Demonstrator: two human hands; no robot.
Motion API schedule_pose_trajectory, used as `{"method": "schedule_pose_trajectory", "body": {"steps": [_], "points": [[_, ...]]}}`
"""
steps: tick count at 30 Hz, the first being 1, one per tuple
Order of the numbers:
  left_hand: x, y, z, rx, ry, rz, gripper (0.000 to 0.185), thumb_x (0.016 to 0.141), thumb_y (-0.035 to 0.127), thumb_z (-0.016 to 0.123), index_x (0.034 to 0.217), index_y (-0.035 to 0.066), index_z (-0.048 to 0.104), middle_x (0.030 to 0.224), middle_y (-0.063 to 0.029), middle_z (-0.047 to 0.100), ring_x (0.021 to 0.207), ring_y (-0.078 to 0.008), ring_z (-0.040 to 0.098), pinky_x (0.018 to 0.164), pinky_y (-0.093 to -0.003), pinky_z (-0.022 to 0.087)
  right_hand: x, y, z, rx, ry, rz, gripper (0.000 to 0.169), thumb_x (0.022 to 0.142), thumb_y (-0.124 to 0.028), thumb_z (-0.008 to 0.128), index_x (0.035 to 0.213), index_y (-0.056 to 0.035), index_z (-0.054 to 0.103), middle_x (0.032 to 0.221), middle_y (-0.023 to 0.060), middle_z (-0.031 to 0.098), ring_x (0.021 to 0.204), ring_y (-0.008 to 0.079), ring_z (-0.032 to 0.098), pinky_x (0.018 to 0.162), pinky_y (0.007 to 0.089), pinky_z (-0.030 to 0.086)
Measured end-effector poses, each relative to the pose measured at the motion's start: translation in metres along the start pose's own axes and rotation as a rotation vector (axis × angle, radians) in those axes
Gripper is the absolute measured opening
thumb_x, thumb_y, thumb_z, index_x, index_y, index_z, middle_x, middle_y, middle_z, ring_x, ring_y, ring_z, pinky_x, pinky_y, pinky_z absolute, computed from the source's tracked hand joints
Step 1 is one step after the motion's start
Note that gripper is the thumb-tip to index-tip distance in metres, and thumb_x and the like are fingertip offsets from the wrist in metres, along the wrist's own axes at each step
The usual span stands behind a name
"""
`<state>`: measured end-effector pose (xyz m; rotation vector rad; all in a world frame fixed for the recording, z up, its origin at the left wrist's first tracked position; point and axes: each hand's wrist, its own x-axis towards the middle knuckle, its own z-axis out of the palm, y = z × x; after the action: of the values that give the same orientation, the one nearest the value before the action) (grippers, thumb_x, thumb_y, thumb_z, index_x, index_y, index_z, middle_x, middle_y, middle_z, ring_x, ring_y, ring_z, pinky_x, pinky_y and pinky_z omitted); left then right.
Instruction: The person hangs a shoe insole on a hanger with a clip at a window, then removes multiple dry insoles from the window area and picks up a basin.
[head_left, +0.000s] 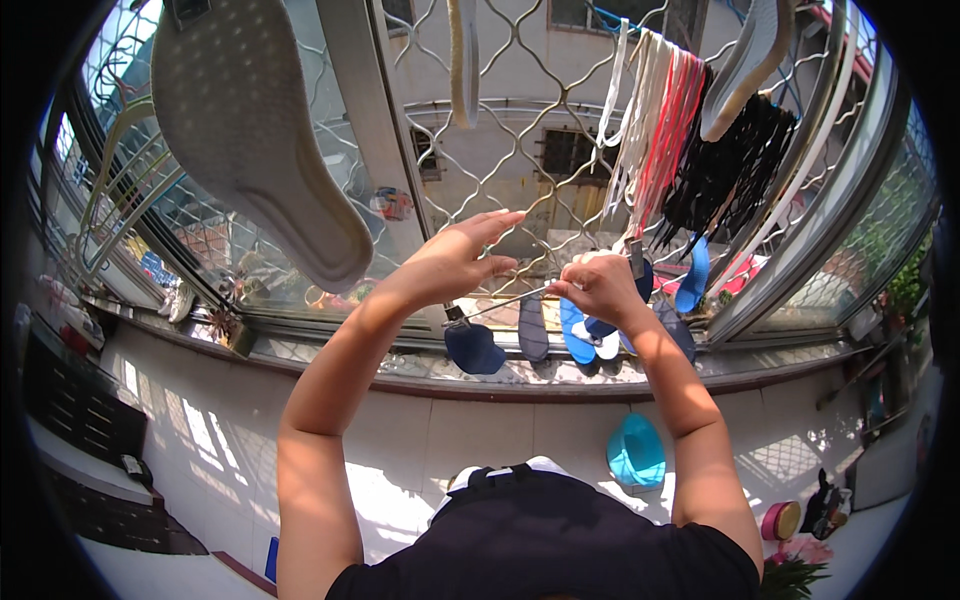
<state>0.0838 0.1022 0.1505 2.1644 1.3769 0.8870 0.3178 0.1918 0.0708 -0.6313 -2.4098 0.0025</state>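
Observation:
My right hand (600, 289) is closed around the thin metal rod of a clip hanger (517, 298), near its right clip. The hanger's left clip (456, 316) grips a dark blue insole (474, 349). Another dark blue piece (645, 279) hangs by the right clip, partly behind my hand. My left hand (469, 255) is raised before the window grille, fingers extended and thumb apart, holding nothing. Below the rod, a dark grey insole (533, 330) and a bright blue insole (576, 335) lean along the window sill (420, 367).
A large pale insole (247, 142) hangs close at upper left. White, red and black shoelaces (660, 135) hang at upper right beside another insole (742, 67). The metal grille (517, 120) stands ahead. A turquoise basin (636, 454) sits on the tiled floor.

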Motion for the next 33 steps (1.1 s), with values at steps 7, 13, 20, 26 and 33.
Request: {"method": "schedule_pose_trajectory", "body": {"steps": [7,13,20,26,33], "points": [[-0.039,-0.006,0.002,-0.238,0.074,0.031,0.039,0.087,0.009,0.06,0.125,0.005,0.053,0.128,-0.0103,0.051,0.1,-0.0173,0.06,0.082,-0.0272,0.052,0.069,0.038,-0.036,-0.062,0.06,0.273,0.042,0.079,-0.048,0.062,0.066,-0.0076,0.063,0.062,0.01,0.059,0.063,0.0291,0.059,0.058,0.0392,0.044],[-0.065,-0.013,0.01,-0.321,0.042,0.0,0.038,0.087,0.009,0.059,0.124,0.005,0.054,0.129,-0.0113,0.05,0.1,-0.0161,0.059,0.084,-0.0283,0.05,0.163,0.051,-0.067,-0.293,0.074,0.318,0.047,0.081,-0.055,0.057,0.071,-0.0105,0.068,0.068,0.0115,0.063,0.071,0.0303,0.062,0.064,0.0387,0.046],[-0.089,-0.022,0.01,-0.307,0.056,-0.044,0.036,0.088,0.012,0.059,0.124,0.01,0.055,0.131,-0.0109,0.048,0.1,-0.0193,0.06,0.084,-0.0307,0.05,0.259,0.055,-0.087,-0.195,0.035,0.472,0.055,0.077,-0.066,0.054,0.069,-0.0135,0.067,0.076,0.0054,0.066,0.082,0.026,0.062,0.075,0.0366,0.045],[-0.113,-0.036,0.007,-0.259,0.092,-0.11,0.037,0.086,0.01,0.061,0.122,0.011,0.057,0.13,-0.0106,0.05,0.094,-0.0184,0.061,0.08,-0.0302,0.05,0.316,0.083,-0.081,0.053,-0.025,0.478,0.058,0.077,-0.067,0.053,0.064,-0.0109,0.062,0.063,0.0033,0.057,0.065,0.0186,0.058,0.064,0.0349,0.045],[-0.128,-0.042,0.01,-0.267,0.049,-0.184,0.037,0.087,0.01,0.059,0.124,0.009,0.056,0.131,-0.0092,0.049,0.098,-0.0171,0.059,0.084,-0.0294,0.048,0.288,0.063,-0.038,-0.064,0.115,0.477,0.046,0.082,-0.059,0.053,0.091,-0.0179,0.071,0.094,0.0072,0.068,0.097,0.029,0.06,0.085,0.0367,0.045]]}}
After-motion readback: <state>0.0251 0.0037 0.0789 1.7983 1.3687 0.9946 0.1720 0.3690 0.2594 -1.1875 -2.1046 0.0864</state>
